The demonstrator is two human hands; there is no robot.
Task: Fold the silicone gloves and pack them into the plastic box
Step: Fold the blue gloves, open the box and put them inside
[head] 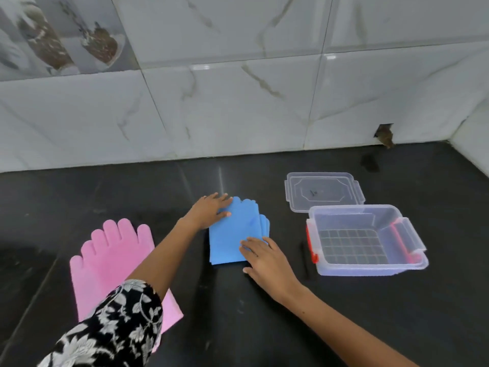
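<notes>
Nearest the camera, a floral sleeve [116, 327] on the person's left arm crosses over the pink gloves [111, 263], which lie flat and unfolded on the dark desk [238, 327], well to the left of the plastic box [366, 241]. The blue gloves [235, 234] sit stacked between the pink gloves and the box, fingertips pointing toward the tiled wall [238, 102].

The step in hand looks like squaring and flattening the blue gloves before folding them. To do it well, the person should probably line up the edges of the stack, press out trapped air, then fold the finger end over the cuff so the bundle is shorter than the box floor. Silicone tends to spring back, so one hand should hold the crease.

The left hand [209, 210] rests on the blue gloves' far left corner, fingers straight and lightly spread, pressing rather than gripping. The right hand [264, 256] lies on the corner nearest the box, fingers straight and flat, holding nothing.

The box stands open and empty, its lid [324, 190] lying just behind it.
</notes>
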